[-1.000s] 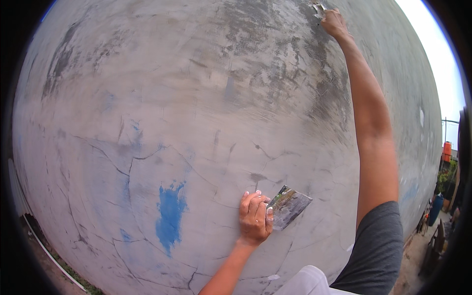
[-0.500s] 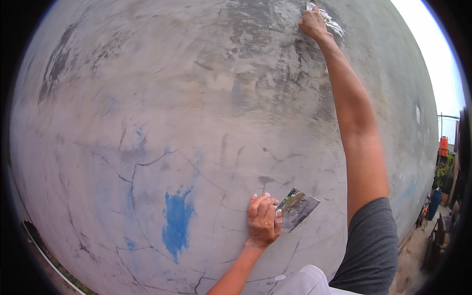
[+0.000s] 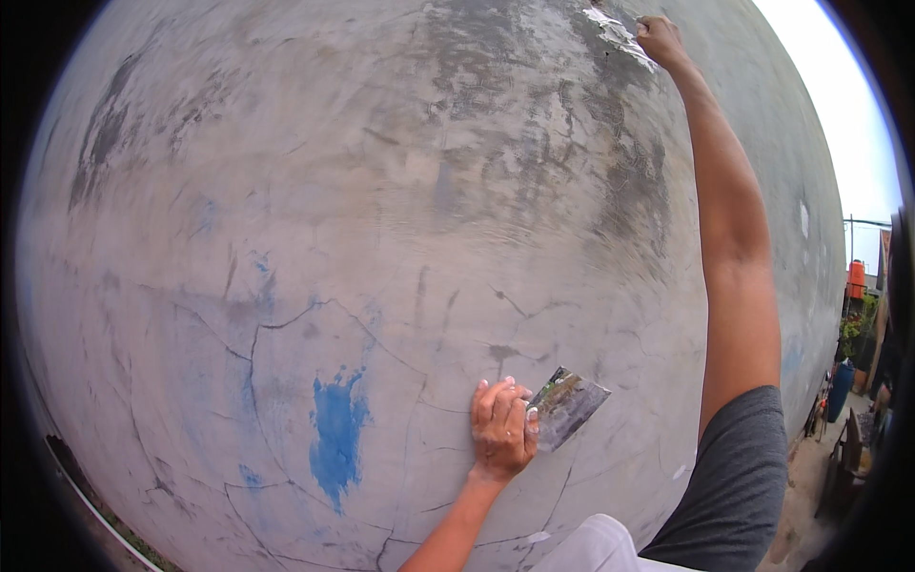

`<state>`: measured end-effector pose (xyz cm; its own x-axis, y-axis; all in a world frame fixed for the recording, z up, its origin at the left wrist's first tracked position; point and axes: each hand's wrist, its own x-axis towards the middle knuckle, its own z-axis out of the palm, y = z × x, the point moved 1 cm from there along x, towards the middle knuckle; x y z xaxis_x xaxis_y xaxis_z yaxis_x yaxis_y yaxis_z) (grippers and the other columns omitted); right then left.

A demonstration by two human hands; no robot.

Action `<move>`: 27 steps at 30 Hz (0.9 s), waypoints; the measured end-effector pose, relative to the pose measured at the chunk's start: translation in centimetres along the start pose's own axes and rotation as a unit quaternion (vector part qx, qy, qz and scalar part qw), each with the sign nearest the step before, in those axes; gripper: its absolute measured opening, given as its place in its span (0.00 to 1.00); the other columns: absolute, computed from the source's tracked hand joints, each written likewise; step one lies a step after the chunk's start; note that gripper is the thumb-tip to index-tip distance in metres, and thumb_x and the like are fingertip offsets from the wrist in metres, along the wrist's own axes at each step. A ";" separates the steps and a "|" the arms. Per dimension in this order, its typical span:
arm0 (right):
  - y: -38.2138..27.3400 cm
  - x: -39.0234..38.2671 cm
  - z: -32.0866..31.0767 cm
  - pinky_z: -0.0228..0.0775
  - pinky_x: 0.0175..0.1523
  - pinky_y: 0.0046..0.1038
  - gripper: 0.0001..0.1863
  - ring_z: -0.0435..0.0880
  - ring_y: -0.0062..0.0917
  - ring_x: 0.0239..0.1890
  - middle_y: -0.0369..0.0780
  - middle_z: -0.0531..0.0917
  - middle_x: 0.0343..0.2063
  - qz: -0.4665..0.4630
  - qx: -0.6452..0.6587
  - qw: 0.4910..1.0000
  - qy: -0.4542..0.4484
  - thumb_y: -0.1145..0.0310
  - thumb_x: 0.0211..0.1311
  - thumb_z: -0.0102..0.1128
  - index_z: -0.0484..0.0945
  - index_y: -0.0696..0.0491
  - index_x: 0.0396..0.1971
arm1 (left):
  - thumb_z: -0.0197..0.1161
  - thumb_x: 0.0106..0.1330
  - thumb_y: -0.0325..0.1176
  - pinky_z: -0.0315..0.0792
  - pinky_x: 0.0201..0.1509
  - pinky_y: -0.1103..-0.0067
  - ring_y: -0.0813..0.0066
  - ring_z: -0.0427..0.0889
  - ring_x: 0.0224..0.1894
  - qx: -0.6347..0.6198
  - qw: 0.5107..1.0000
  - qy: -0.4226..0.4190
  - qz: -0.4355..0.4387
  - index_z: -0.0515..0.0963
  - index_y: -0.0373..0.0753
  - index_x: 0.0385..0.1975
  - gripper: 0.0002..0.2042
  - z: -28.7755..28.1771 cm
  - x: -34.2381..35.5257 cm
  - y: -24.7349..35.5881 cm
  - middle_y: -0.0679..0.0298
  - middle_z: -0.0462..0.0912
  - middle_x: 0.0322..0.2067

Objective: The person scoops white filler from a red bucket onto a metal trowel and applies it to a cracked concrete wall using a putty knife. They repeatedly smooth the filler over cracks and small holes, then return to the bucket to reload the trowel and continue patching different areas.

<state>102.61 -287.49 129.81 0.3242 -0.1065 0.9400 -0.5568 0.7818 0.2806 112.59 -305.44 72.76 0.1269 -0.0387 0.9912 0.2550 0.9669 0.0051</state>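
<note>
My left hand [image 3: 503,429], low and right of centre, is closed on a flat rectangular metal scraper [image 3: 569,410]. The scraper's shiny grey face is tilted and its handle is hidden by my fingers. High up at the top right, my right hand [image 3: 660,40] is closed at the end of an outstretched arm. Whatever it grips cannot be made out. Just left of that fist, a ragged smear of white putty [image 3: 620,36] lies on the grey plastered wall [image 3: 429,257].
Cracks run across the lower wall around a blue paint patch [image 3: 338,434]. Dark rough stains mark its upper part. Beyond the wall's right end are an orange tank [image 3: 856,278], a blue barrel [image 3: 841,391] and a dark chair-like thing [image 3: 843,467].
My right hand has moved right, from over the white putty to just beside it, so more of the smear shows. The left hand and scraper have shifted only slightly in view.
</note>
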 end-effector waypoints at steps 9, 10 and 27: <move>-2.2 -1.3 1.6 0.66 0.56 0.38 0.15 0.76 0.45 0.50 0.54 0.79 0.42 -0.020 0.027 0.999 0.012 0.65 0.54 0.52 0.82 0.56 0.38 | 0.48 0.64 0.34 0.55 0.65 0.60 0.60 0.71 0.52 0.001 1.000 0.004 -0.001 0.75 0.34 0.28 0.11 -0.1 -0.1 0.1 0.58 0.76 0.37; -2.3 -1.3 1.7 0.65 0.57 0.37 0.15 0.75 0.44 0.51 0.53 0.78 0.44 -0.031 0.020 0.999 0.006 0.65 0.55 0.53 0.82 0.55 0.39 | 0.48 0.64 0.34 0.55 0.65 0.60 0.59 0.71 0.52 0.001 1.000 0.006 -0.001 0.75 0.33 0.29 0.11 0.0 -0.1 0.1 0.58 0.76 0.37; -7.1 -9.3 -0.5 0.68 0.55 0.37 0.16 0.77 0.45 0.47 0.51 0.75 0.46 -0.073 0.000 0.996 -0.056 0.72 0.59 0.48 0.79 0.59 0.44 | 0.49 0.63 0.34 0.58 0.65 0.62 0.63 0.69 0.54 0.006 1.000 0.006 -0.004 0.75 0.35 0.29 0.10 0.0 0.2 0.2 0.61 0.75 0.38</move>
<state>103.94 -291.71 118.99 0.3149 -0.2871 0.9047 -0.5097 0.7529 0.4164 112.68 -305.30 72.92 0.1370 -0.0496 0.9893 0.2445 0.9695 0.0148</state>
